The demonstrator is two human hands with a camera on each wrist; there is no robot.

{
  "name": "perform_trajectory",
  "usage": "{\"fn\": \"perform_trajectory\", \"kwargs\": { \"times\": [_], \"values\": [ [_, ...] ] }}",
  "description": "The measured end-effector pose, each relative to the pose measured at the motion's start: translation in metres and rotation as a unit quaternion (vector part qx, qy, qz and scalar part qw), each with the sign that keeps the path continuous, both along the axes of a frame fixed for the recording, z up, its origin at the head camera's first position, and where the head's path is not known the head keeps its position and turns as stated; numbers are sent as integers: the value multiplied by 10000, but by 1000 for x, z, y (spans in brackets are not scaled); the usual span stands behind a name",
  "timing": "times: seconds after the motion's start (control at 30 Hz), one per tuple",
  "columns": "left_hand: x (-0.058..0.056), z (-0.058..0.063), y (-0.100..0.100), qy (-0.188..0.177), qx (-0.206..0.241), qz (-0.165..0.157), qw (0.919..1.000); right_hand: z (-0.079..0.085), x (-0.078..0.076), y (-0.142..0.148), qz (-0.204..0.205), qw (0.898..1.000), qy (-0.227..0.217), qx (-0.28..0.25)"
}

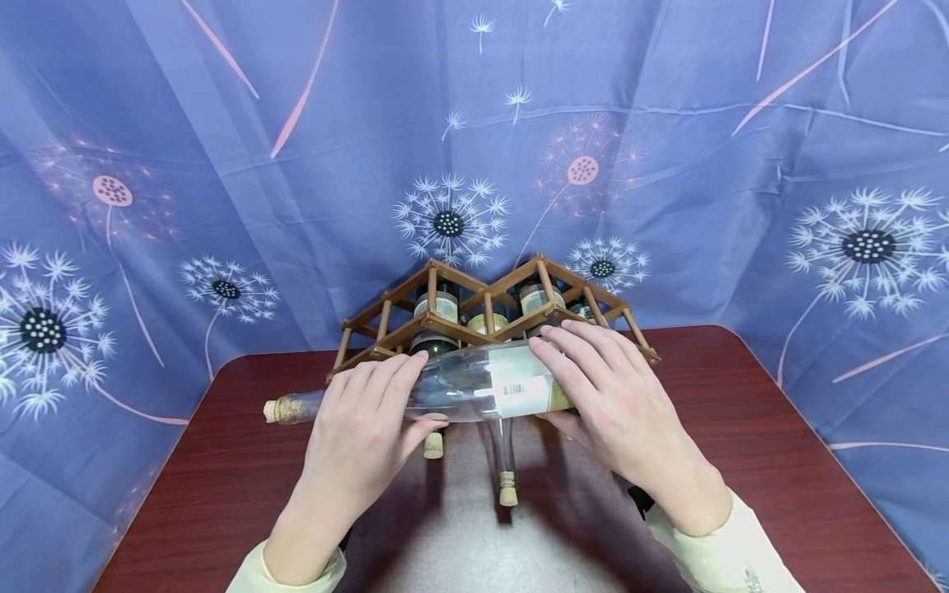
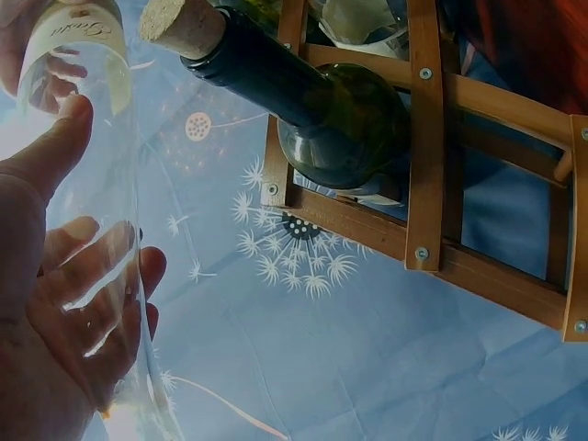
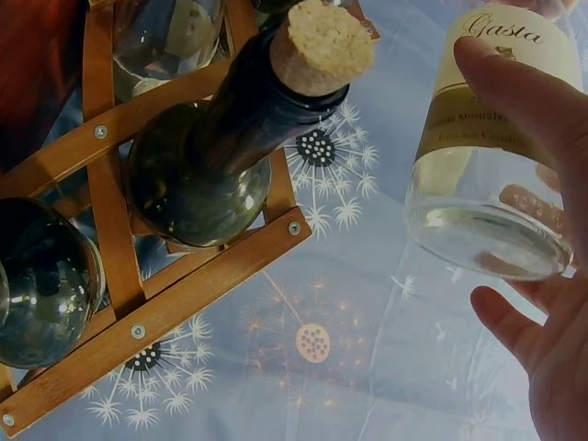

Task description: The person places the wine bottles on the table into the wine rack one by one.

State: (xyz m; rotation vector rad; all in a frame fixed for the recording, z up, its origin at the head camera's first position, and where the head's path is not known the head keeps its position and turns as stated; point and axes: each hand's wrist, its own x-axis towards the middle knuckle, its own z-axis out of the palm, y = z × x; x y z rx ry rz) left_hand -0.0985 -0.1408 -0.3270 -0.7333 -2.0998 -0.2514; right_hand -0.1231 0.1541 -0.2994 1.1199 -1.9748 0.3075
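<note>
A clear glass bottle (image 1: pixel 455 387) lies sideways between the two hands, in front of a wooden wine rack (image 2: pixel 423 138). Its cork (image 1: pixel 270 411) points left, and a pale label (image 1: pixel 519 389) wraps the body toward the base. My left hand (image 1: pixel 363 424) grips the bottle at its shoulder, thumb below and fingers over the top. Around the label and base end, my right hand (image 1: pixel 623 403) holds it with the thumb on the near side. In the right wrist view the thumb (image 3: pixel 514 92) lies across the label's printed front.
Several corked bottles sit in the rack, among them a dark green bottle (image 2: pixel 344 129) and a clear one whose neck (image 1: pixel 507 449) sticks out toward me. Beneath is a dark red wooden table (image 1: pixel 741 428). A blue dandelion-print cloth (image 1: pixel 334 189) hangs behind.
</note>
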Motion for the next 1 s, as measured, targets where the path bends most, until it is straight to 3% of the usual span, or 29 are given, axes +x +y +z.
{"fn": "perform_trajectory", "kwargs": {
  "times": [1.0],
  "values": [
    [7,6,-23,-94,283,227,9993,1,-9,20,-43,9997,14,-230]
  ]
}}
